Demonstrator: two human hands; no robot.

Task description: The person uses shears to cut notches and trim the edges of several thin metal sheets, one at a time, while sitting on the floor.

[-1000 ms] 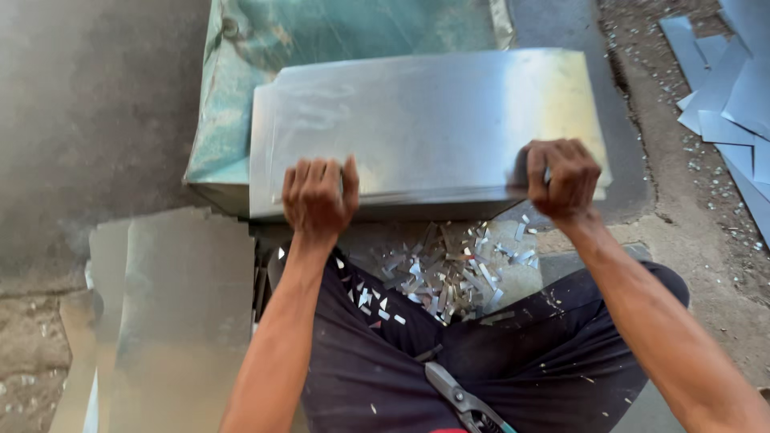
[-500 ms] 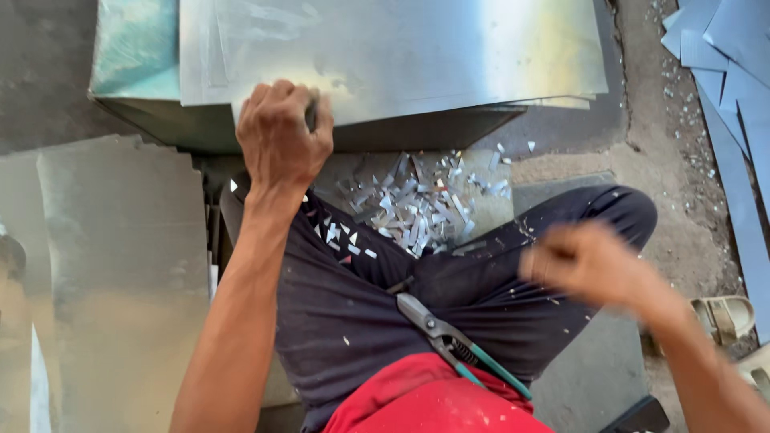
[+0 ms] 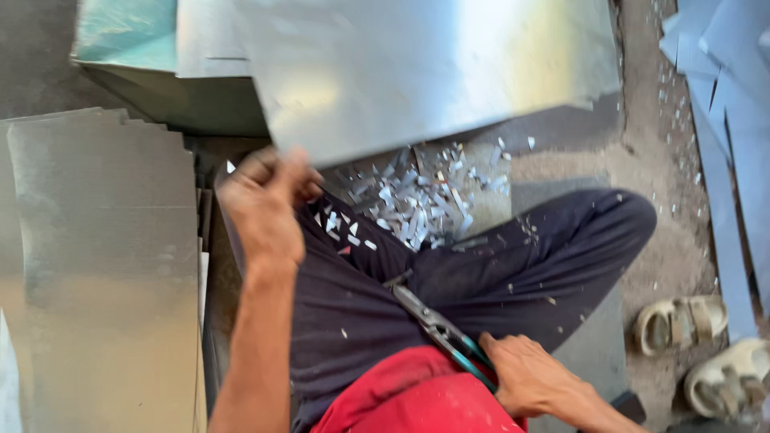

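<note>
Left hand (image 3: pixel 261 204) grips the near corner of the sheet (image 3: pixel 417 68), fingers curled over the edge; motion blur hides the exact pinch, but it is clamped on the metal. Sheet is shiny, flat, thin, its top and right side cut off by the frame; it hangs tilted over the block (image 3: pixel 152 72), a teal-topped slab only partly visible under it.

Right hand (image 3: pixel 533 377) sits at the lap, fingers wrapped on the green handles of the snips (image 3: pixel 437 325). The hand covers the handle ends, so can't tell how tight the hold is. Blades closed, dark steel, lying across the thigh of the dark trousers (image 3: pixel 481 273).

Scraps (image 3: pixel 425 196): many small bright offcuts, slivers and triangles, piled on the ground between the knees, a few on the trousers. Too many to count.

Stack (image 3: pixel 100 265) on the left: dull grey sheets, several layers showing at the edges, count unclear. More strips (image 3: pixel 730 104) at the right edge, cut off.

Two pale sandals (image 3: pixel 702 345) lower right, one half out of frame
</note>
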